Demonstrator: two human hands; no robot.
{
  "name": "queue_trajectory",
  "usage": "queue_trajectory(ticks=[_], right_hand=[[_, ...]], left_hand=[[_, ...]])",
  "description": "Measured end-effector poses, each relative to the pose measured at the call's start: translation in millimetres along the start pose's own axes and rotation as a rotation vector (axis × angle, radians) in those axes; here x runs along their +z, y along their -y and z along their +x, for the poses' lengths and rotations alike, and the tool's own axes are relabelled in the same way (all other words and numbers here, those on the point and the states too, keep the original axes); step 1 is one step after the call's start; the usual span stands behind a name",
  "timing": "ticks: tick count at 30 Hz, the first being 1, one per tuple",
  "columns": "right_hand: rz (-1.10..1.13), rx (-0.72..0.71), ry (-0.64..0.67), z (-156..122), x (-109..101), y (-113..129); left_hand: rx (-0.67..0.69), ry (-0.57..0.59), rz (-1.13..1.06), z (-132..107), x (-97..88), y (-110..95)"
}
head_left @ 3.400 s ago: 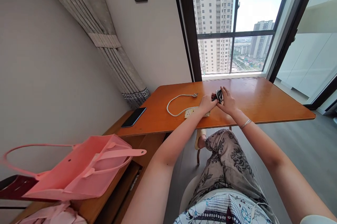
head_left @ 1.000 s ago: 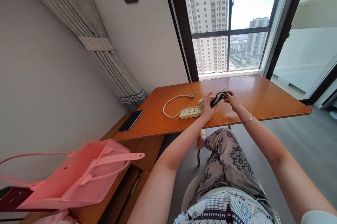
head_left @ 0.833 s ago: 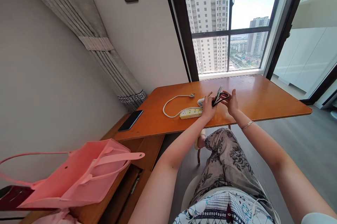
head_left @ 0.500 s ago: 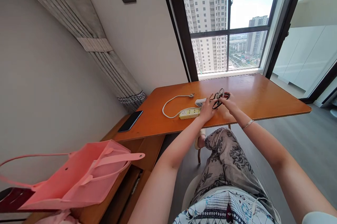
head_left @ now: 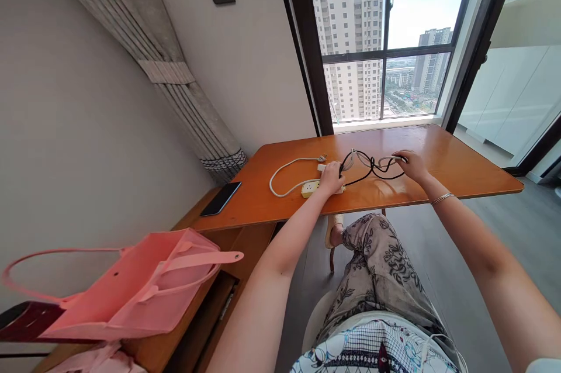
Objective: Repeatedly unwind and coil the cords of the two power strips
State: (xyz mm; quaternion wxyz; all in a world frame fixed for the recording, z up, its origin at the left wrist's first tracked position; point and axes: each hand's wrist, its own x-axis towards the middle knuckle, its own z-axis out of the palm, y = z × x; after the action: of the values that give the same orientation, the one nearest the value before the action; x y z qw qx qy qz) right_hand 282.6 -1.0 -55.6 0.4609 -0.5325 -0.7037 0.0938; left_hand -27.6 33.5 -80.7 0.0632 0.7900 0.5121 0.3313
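Note:
My left hand (head_left: 332, 180) is closed on one side of a loosely looped bundle, over the power strip. The bundle has a black cable (head_left: 368, 174) and a light grey cable (head_left: 360, 155), which cross each other above the tabletop. At its other side my right hand (head_left: 412, 165) pinches the loops. Partly hidden under my left hand lies the pale yellow power strip (head_left: 310, 188). Its white cord (head_left: 272, 180) curves left and back to a plug (head_left: 322, 158). A white block (head_left: 321, 168) shows just behind my left fingers, mostly covered.
The orange-brown wooden table (head_left: 456, 168) stands against the window. A dark phone (head_left: 221, 199) lies at its left end. Lower left, a pink bag (head_left: 144, 285) sits on a wooden cabinet, with a dark red object (head_left: 33, 321) beside it.
My hands have moved apart, right hand to the right and left hand to the left over the power strip. The compact cable bundle is now stretched out between them.

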Motion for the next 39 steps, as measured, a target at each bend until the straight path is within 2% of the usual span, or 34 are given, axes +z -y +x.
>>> queue_trajectory(ticks=[2, 5, 9, 12, 15, 20, 22, 26, 30, 33, 39], right_hand=[[-0.25, -0.111, -0.005, -1, -19, -11], [-0.529, -0.181, 0.049, -5, -37, -20], [-0.656, -0.178, 0.153, -12, -34, -23], [-0.616, -0.089, 0.263, -15, -17, -24], [-0.447, 0.013, 0.37, -17, -1, -26], [-0.256, 0.076, 0.342, -16, 15, -24], [-0.224, 0.042, 0.291, -16, 19, -17], [-0.217, -0.145, 0.189, -25, 33, 11], [-0.344, -0.293, 0.251, -41, 49, 35], [-0.394, -0.337, 0.289, -47, 55, 40], [-0.313, -0.321, 0.23, -47, 57, 31]], left_hand=[[-0.031, -0.012, -0.038, 2, -2.3, 10], [-0.06, -0.035, -0.071, 5, -3.6, 21], [-0.102, -0.08, -0.102, 7, -4.7, 30], [-0.124, -0.107, -0.106, 8, -7.4, 36], [-0.153, -0.134, -0.099, 10, -12.5, 43], [-0.227, -0.17, -0.081, 13, -19.8, 52], [-0.264, -0.173, -0.071, 13, -20.3, 54], [-0.367, -0.167, 0.045, 9, -19.5, 56], [-0.463, -0.134, 0.126, 8, -19.0, 59], [-0.427, -0.139, 0.085, 9, -18.5, 63], [-0.331, -0.113, 0.04, 4, -15.6, 61]])
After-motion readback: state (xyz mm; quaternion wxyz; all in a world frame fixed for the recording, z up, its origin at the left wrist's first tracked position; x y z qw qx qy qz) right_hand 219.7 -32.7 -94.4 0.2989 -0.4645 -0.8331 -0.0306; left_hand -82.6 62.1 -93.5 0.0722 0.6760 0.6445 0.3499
